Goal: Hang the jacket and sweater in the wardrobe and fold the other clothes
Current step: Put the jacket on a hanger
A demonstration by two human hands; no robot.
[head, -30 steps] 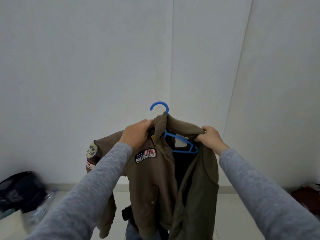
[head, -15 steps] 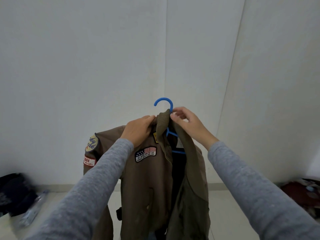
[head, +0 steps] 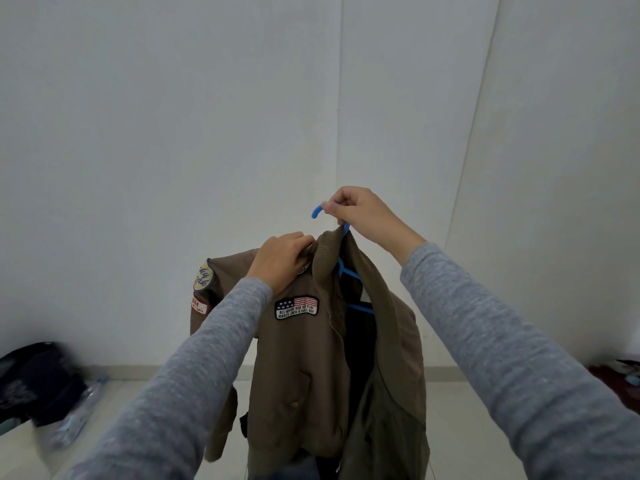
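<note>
Under the jacket [head: 304, 358] — hanger [head: 316, 212] mostly hidden.

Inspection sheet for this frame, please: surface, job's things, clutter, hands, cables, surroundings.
Surface: pale floor; no table in view.
Job's things: brown jacket with patches, draped on a blue hanger, held up in the air, front open. No sweater or wardrobe in view.
Clutter: dark clothes heaped on the floor at left, with blurred clear plastic beside them; a dark red thing at the right edge, too cut off to identify.
Hands: left hand grips the jacket beside the collar; right hand pinches the hanger's hook.
Cables: nothing seen.
Surroundings: plain white walls meeting in a corner.
</note>
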